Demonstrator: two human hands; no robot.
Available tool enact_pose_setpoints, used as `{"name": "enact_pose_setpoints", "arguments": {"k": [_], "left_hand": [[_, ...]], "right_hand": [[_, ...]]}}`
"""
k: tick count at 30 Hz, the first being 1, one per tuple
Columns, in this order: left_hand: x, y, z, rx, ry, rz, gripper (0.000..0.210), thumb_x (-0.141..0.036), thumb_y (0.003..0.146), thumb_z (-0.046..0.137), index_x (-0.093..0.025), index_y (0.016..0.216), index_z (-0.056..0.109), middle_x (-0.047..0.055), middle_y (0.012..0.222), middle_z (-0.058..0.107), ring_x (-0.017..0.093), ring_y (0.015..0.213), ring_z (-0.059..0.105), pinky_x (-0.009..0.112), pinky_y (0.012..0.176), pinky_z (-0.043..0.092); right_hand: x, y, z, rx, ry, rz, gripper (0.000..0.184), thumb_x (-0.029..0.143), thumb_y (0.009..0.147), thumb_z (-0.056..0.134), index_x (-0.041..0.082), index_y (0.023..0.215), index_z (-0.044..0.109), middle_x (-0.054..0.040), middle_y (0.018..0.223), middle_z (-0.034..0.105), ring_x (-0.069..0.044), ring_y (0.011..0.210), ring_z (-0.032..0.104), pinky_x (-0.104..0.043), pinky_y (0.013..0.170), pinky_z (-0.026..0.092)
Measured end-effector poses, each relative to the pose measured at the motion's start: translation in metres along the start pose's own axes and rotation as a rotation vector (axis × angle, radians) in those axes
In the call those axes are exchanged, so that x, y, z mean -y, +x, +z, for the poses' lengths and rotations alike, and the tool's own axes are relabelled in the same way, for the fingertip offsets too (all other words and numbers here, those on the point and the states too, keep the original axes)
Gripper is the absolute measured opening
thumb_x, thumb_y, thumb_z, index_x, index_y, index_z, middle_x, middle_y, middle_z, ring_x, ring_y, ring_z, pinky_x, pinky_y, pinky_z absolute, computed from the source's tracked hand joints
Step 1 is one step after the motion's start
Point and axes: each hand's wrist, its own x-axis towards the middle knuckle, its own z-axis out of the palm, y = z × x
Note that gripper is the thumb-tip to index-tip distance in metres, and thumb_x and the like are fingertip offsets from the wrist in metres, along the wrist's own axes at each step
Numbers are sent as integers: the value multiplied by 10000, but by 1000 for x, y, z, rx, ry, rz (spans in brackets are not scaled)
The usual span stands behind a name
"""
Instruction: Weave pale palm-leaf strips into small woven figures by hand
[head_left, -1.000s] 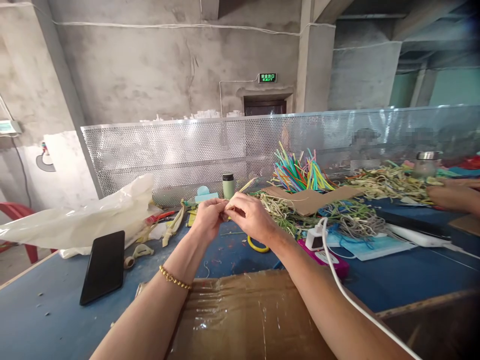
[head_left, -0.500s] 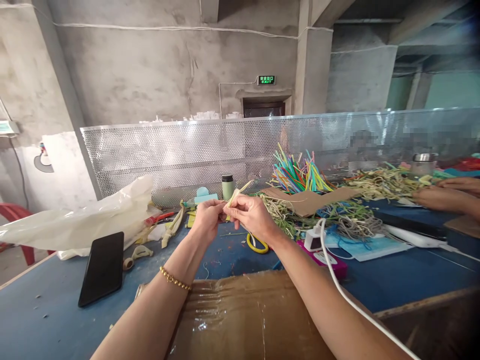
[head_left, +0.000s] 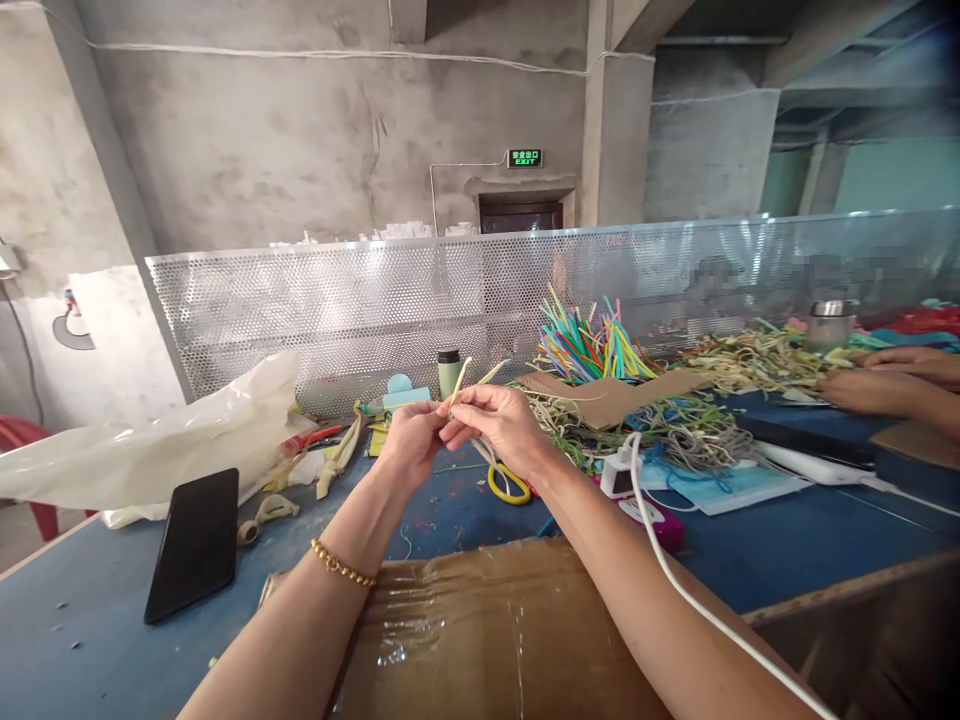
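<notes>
My left hand (head_left: 411, 440) and my right hand (head_left: 504, 422) meet over the middle of the blue table, fingertips pinched together. Between them they grip a thin pale yellow strip (head_left: 460, 380), one end of which points upward. A second pale end (head_left: 492, 372) sticks out behind my right fingers; whether it belongs to the same strip I cannot tell. Light-coloured lengths hang below my right hand towards a yellow loop (head_left: 510, 498) lying on the table. My fingers hide the strip's middle.
Close in front of me is a taped cardboard box (head_left: 480, 630). A black phone (head_left: 193, 545) and a plastic bag (head_left: 187, 430) lie left. Colourful strips (head_left: 592, 340), a green bottle (head_left: 449, 375) and a white cable (head_left: 675, 585) are around. Another person's hands (head_left: 870, 388) work at right.
The strip end between my fingers now stands more upright, and pale lengths show below my right hand. My hands stay together; the whole view has shifted slightly.
</notes>
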Motion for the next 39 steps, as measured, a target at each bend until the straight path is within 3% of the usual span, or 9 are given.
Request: {"name": "enact_pose_setpoints", "arguments": {"k": [5,11,17,22,25,29,34,39], "left_hand": [[2,-1,3,19,3,31,156,-115,637,714,-116,548,587,4,447,510,95,404,457,248,462,357],[3,-5,7,138,42,88,214,-216,638,742,-153,544,560,14,415,516,130,381,475,286,468,353],[9,-4,7,82,43,104,213,-210,609,774,-143,579,573,5,483,535,103,442,464,274,513,340],[9,2,-1,24,88,104,238,-223,614,784,-136,546,574,2,478,520,100,446,459,268,507,323],[8,6,-5,-17,97,102,220,-210,596,786,-130,548,586,3,488,522,99,450,458,265,498,318],[8,5,-4,17,100,118,182,-204,586,769,-124,551,609,1,483,521,96,450,446,263,495,323],[8,1,1,41,112,133,141,-186,585,753,-114,560,635,7,493,533,87,456,434,259,496,318],[9,6,-4,-17,108,101,177,-192,585,763,-118,537,609,12,481,524,92,445,440,263,487,316]], "right_hand": [[-6,2,4,-57,49,-14,172,313,750,741,162,810,685,-14,670,698,-125,528,663,-241,486,577],[-12,3,7,-135,70,-75,173,327,752,734,170,809,688,6,689,687,-85,402,564,-220,357,479],[-12,4,6,-185,89,-77,170,315,744,720,183,826,651,32,614,670,-62,336,481,-199,333,398],[-6,4,6,-190,89,-76,185,328,751,728,172,779,633,-16,710,707,-72,418,532,-200,360,412],[-4,3,7,-193,79,-88,164,314,748,729,179,757,635,-6,658,682,-71,415,501,-205,360,398],[-2,1,10,-184,88,-85,170,322,762,710,184,693,638,23,534,603,-74,381,468,-214,367,376],[-2,1,13,-246,89,-50,318,380,782,695,183,559,582,17,481,565,-65,352,442,-213,354,337],[0,3,8,-238,54,-51,284,423,821,669,162,713,642,-30,631,672,-74,390,497,-219,367,378]]}}
